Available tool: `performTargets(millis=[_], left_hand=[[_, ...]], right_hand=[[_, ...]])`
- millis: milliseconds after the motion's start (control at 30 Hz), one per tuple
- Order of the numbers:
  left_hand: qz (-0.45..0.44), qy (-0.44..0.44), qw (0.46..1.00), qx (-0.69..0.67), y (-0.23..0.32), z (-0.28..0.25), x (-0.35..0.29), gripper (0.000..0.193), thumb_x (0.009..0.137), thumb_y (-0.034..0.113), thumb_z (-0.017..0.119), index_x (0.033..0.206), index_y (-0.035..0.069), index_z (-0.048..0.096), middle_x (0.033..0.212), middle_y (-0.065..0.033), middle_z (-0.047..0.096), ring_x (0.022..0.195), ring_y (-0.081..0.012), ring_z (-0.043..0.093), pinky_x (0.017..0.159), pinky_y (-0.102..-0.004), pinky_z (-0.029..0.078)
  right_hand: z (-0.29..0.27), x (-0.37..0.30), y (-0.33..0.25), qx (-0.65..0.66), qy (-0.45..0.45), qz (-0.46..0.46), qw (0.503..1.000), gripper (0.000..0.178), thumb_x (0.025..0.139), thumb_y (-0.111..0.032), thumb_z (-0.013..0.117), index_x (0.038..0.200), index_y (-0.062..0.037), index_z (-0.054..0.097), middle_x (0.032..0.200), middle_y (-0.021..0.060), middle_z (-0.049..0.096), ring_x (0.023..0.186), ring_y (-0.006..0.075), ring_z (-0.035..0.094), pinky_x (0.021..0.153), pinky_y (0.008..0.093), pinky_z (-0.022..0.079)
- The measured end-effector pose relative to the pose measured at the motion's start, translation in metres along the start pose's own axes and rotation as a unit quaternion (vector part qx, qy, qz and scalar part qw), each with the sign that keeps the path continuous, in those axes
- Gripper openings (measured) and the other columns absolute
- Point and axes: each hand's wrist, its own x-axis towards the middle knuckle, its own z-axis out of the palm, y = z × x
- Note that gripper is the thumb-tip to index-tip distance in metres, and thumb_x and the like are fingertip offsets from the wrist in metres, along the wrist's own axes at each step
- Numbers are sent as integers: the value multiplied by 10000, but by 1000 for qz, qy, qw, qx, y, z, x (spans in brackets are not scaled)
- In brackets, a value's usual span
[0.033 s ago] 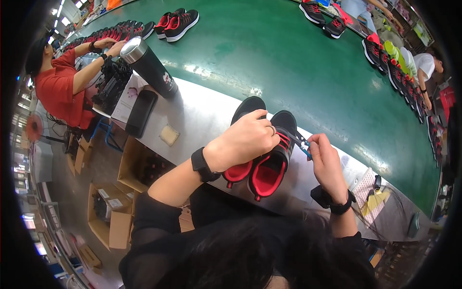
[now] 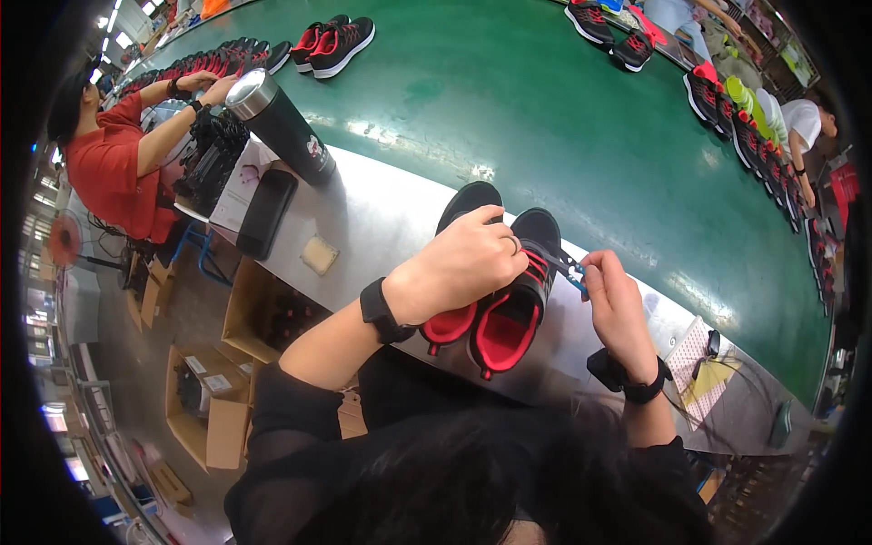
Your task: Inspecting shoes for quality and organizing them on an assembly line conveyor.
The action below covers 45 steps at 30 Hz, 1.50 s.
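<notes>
A pair of black sneakers with red linings and red laces lies in front of me, toes pointing away: the left sneaker (image 2: pixel 449 325) and the right sneaker (image 2: pixel 510 332). My left hand (image 2: pixel 463 261) rests across both at lace height, its fingers curled closed. What those fingers pinch is hidden beneath the hand. In my right hand (image 2: pixel 614 295), thumb and fingers grip small blue-handled scissors (image 2: pixel 576 276). Their blades point left, close against the laces of the right sneaker.
The shoes stand on a metal ledge (image 2: pixel 363 207) along a green work surface (image 2: pixel 509 109). Left are a black flask (image 2: pixel 289 132), a dark case (image 2: pixel 267 214) and a pale square (image 2: pixel 320 255). Several shoes line the far right. A co-worker in red (image 2: pixel 123 173) works at left.
Both hands and the sneakers keep their places. A dark strip beside the scissors blades in the earlier frame no longer shows.
</notes>
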Motion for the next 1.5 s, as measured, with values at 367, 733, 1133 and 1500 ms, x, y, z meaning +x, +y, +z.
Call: performTargets(millis=[367,733,1133,1500], left_hand=[[-88,79,980,-162,-4,10,-12,71,738,42,672,781,55,616,709,-43,608,698,-211,623,878,-388,515],[-105,54,980,-158,-3,9,-10,82,737,42,671,776,55,600,699,-39,595,679,-207,615,881,-381,519],[-109,64,981,-146,3,9,-7,90,736,36,670,769,64,592,671,-36,567,663,-210,600,871,-374,516],[-225,195,952,-69,-1,-5,-10,109,741,24,680,826,83,645,733,-45,658,678,-215,634,872,-398,505]], right_hand=[[7,22,-6,-80,-66,-71,992,230,795,-249,719,899,-51,668,613,115,591,552,257,590,522,341,441],[0,49,-6,-132,-96,-203,966,170,754,-252,726,815,-96,696,645,92,626,575,258,602,524,349,456],[-3,42,-8,-154,-89,-185,966,152,760,-255,720,799,-110,700,641,88,629,594,264,613,529,355,467],[-13,23,-4,-108,-10,-108,988,177,785,-250,707,830,-81,684,641,117,615,568,273,599,517,359,450]])
